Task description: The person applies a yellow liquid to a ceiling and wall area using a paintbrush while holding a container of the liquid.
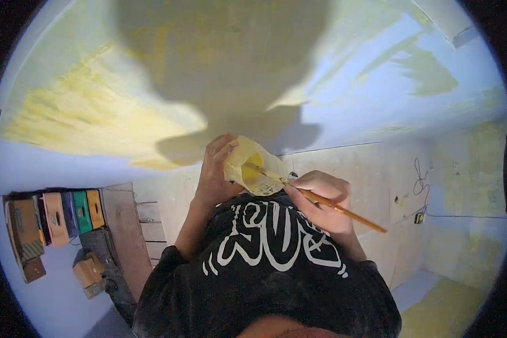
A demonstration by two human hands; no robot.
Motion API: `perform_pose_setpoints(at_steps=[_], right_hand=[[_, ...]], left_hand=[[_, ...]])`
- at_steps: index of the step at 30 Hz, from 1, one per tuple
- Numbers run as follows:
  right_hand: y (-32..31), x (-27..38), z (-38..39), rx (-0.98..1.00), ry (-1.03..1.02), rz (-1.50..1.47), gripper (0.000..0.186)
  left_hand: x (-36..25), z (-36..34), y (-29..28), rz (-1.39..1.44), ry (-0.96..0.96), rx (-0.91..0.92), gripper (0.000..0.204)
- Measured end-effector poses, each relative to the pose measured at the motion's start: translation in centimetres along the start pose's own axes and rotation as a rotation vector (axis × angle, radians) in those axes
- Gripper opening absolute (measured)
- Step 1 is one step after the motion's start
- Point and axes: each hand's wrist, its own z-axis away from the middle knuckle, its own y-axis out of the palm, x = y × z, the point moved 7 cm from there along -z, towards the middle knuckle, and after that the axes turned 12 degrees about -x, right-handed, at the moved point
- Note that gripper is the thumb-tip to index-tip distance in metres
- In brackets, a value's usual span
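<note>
Raising left hand (pixel 214 169) gripping cup (pixel 252 166), right hand (pixel 321 200) dipping brush (pixel 321 201)

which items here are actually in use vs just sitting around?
In use:
- left hand holding the yellow paint cup
- right hand holding the wooden-handled brush, its tip in the cup
- wall, partly painted yellow

Lying about:
- coloured boxes in a row at lower left
- cardboard boxes below them
- wires on the right wall
</note>
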Motion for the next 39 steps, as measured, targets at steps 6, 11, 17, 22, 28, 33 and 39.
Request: perform_pose_setpoints(at_steps=[6, 11, 17, 22, 28, 33, 39], right_hand=[[-2.6, 0.9, 1.0, -0.092, 0.027, -0.071, 0.014], [-3.6, 0.6, 2.6, -0.176, 0.002, -0.091, 0.013], [-5.0, 0.5, 3.6, -0.179, 0.091, -0.074, 0.011], [-5.9, 0.6, 4.7, -0.210, 0.155, -0.042, 0.010], [-7.2, -1.4, 6.2, -0.236, 0.232, -0.302, 0.015], [-8.2, -2.1, 6.4, -0.155, 0.148, -0.279, 0.018], [-10.2, -4.3, 6.8, -0.232, 0.275, -0.422, 0.014]], left_hand=[[0.6, 0.4, -0.2, -0.057, -0.087, -0.005, 0.099], [2.0, 1.7, 0.6, -0.097, -0.157, 0.112, 0.101], [0.0, 1.5, 0.6, -0.060, -0.091, 0.073, 0.104], [-0.3, 2.0, 1.4, -0.038, -0.110, 0.137, 0.109], [-0.8, 1.7, 2.3, 0.056, -0.272, 0.176, 0.102], [-2.3, 1.1, 3.0, 0.100, -0.308, 0.191, 0.101], [-3.7, 0.9, 4.1, 0.043, -0.294, 0.181, 0.103]])
